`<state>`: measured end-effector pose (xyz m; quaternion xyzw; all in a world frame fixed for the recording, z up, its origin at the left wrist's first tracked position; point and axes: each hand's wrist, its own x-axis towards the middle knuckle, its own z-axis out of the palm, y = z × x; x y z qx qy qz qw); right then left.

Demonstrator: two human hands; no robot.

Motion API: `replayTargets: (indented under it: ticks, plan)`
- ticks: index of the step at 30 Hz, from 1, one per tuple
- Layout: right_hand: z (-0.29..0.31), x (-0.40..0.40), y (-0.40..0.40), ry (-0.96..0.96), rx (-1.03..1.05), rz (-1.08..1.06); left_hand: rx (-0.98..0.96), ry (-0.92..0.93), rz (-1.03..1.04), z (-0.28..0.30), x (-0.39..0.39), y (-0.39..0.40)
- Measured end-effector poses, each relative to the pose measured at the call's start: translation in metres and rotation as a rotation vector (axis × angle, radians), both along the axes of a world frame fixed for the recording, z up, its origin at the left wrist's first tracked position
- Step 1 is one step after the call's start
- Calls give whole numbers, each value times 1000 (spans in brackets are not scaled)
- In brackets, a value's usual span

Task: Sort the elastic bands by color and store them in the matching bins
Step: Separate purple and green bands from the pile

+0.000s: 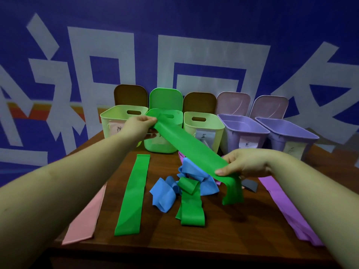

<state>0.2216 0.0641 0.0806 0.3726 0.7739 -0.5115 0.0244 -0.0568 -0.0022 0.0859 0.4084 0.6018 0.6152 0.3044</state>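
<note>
A long green elastic band [189,147] stretches between both hands above the table. My left hand [137,126] pinches its far end at the rim of the green bin [165,147]. My right hand [246,164] grips the band near its other end, and the tail hangs down past my fingers. Flat on the table lie another green band [134,197] and a folded green one [191,206]. Crumpled blue bands [165,193] sit in the middle. A pink band [85,218] lies at the left and a purple band [287,208] at the right.
Five open bins with raised lids line the table's back edge: pale green [110,121], green, pale green [204,125], and two purple ones [242,131] [291,136]. A dark grey piece [249,185] lies near my right hand. Behind stands a blue wall.
</note>
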Motion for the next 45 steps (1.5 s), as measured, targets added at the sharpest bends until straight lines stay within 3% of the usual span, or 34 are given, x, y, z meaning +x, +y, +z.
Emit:
replayTargets:
  ticks: [7, 15, 21, 29, 33, 40, 45]
  plan:
    - [-7, 15, 7, 43, 87, -145, -85, 15, 147, -16, -52, -17]
    - [-14, 15, 16, 83, 93, -258, -197, 64, 144, -39, -75, -30]
    - [-20, -12, -7, 18, 5, -138, -137, 60, 191, -33, -85, -34]
    - [-48, -104, -78, 46, -250, 73, -52, 104, 263, -10, -89, -39]
    - [-66, -136, -97, 25, -203, 70, -52, 80, 288, 9, -88, -35]
    - [-91, -150, -110, 30, -180, -45, -68, -130, 250, 15, -89, -18]
    - [-91, -151, -121, 1, 95, -39, -76, -252, 178, -8, -83, 3]
